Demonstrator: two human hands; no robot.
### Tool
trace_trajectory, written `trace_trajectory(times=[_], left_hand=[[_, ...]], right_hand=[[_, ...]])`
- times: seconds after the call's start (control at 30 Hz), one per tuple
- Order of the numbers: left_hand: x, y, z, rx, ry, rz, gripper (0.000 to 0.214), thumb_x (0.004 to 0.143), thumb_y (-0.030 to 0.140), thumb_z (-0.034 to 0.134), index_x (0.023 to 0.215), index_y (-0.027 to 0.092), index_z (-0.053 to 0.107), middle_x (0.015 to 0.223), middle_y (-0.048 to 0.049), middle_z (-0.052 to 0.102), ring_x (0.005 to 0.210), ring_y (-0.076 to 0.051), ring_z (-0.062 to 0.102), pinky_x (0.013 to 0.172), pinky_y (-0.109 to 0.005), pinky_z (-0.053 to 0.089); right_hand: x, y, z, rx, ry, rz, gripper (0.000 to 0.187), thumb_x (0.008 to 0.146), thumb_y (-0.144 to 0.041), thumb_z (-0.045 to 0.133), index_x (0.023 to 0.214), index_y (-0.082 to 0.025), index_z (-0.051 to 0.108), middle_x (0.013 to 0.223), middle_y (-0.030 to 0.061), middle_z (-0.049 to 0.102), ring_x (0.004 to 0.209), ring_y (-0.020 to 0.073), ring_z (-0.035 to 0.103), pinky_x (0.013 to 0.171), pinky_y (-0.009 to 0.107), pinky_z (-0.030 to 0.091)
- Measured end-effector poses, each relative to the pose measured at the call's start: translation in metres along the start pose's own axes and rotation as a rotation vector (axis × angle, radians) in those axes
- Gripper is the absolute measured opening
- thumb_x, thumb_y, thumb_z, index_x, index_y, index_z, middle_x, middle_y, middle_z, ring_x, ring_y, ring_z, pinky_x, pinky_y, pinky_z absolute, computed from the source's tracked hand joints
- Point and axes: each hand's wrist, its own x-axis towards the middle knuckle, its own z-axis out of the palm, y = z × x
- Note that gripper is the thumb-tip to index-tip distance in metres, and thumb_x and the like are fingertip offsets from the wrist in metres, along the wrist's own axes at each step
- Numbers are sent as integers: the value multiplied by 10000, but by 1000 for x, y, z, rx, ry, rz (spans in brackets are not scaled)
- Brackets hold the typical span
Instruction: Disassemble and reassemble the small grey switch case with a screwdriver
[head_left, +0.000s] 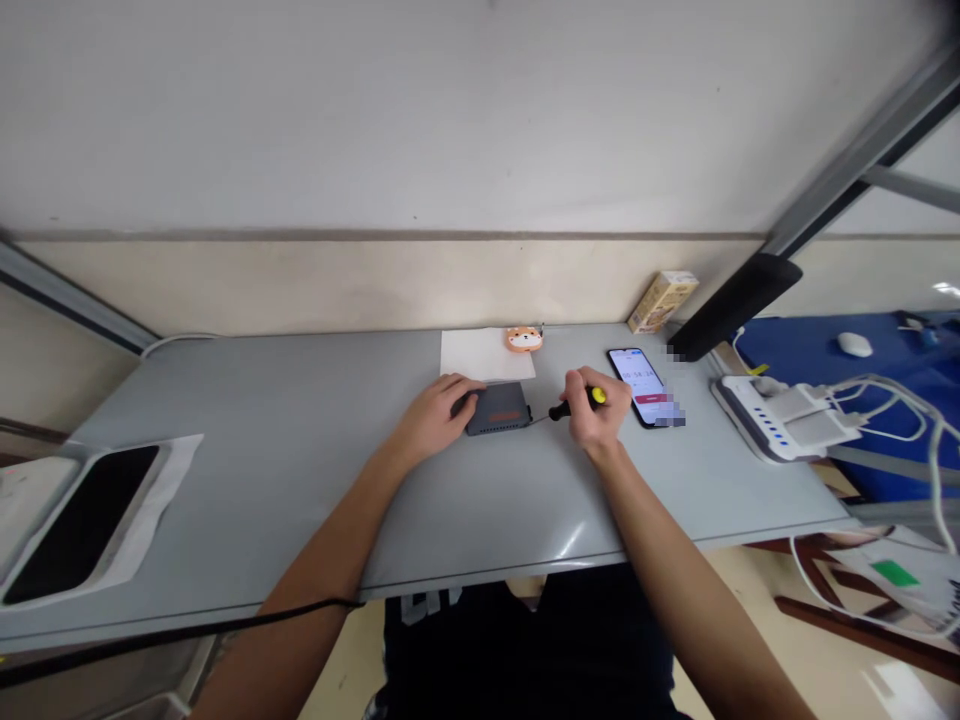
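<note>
A flat dark grey box with a row of small slots along its front edge lies on the grey table. My left hand grips its left side, thumb and fingers closed around the corner. In my right hand is a screwdriver with a black and yellow handle, held in a closed fist. Its thin shaft points left, and the tip is at the box's right edge, by a small dark part sticking out there. Whether the tip touches the box or that part is too small to tell.
Behind the box lie a white paper sheet and an orange animal-face case. To the right are a phone, a small carton, a black cylinder and a power strip with cables. A black tablet-like slab rests at left.
</note>
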Motion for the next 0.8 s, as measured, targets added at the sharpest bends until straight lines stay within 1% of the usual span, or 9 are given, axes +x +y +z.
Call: trace_trajectory(times=[0.1, 0.2, 0.37, 0.5, 0.63, 0.8], left_hand=[[0, -1, 0, 4, -8, -2, 277, 1047, 262, 460, 1230, 251, 668, 1198, -46, 705, 1151, -212, 645, 1035, -404, 527], [0, 0, -1, 5, -5, -9, 275, 1043, 266, 466, 1228, 254, 669, 1190, -47, 707, 1138, -213, 654, 1024, -401, 534], [1, 3, -2, 5, 5, -17, 264, 1037, 266, 476, 1209, 249, 675, 1184, -50, 710, 1131, -217, 659, 1020, -409, 537], [0, 1, -1, -1, -5, -22, 267, 1044, 262, 469, 1219, 252, 670, 1186, -44, 705, 1138, -209, 652, 1019, -401, 535], [0, -1, 1, -8, -2, 0, 261, 1044, 254, 468, 1207, 246, 671, 1168, -49, 707, 1128, -210, 652, 1023, -408, 532], [1, -3, 2, -13, 3, 4, 250, 1039, 247, 477, 1191, 243, 676, 1145, -51, 708, 1101, -208, 661, 1001, -400, 538]], right_hand=[[-1, -1, 2, 16, -22, -12, 449, 977, -248, 530, 532, -199, 499, 487, -18, 514, 453, 100, 431, 511, 289, 321], [0, -2, 4, -1, -46, -27, 452, 965, -226, 534, 519, -199, 468, 472, -24, 494, 440, 94, 414, 500, 290, 298], [2, 0, 2, -49, 13, -26, 456, 956, -222, 542, 510, -199, 455, 460, -25, 482, 428, 93, 399, 491, 297, 273], [1, -2, 2, -16, -12, -80, 448, 959, -204, 537, 516, -197, 471, 469, -18, 503, 435, 95, 426, 490, 293, 293], [0, -5, 1, 9, 9, -73, 433, 967, -199, 533, 535, -194, 506, 487, -15, 525, 448, 97, 449, 498, 285, 321], [1, -3, 0, -44, -25, -105, 454, 962, -210, 537, 513, -202, 476, 461, -20, 471, 431, 102, 412, 492, 300, 291]])
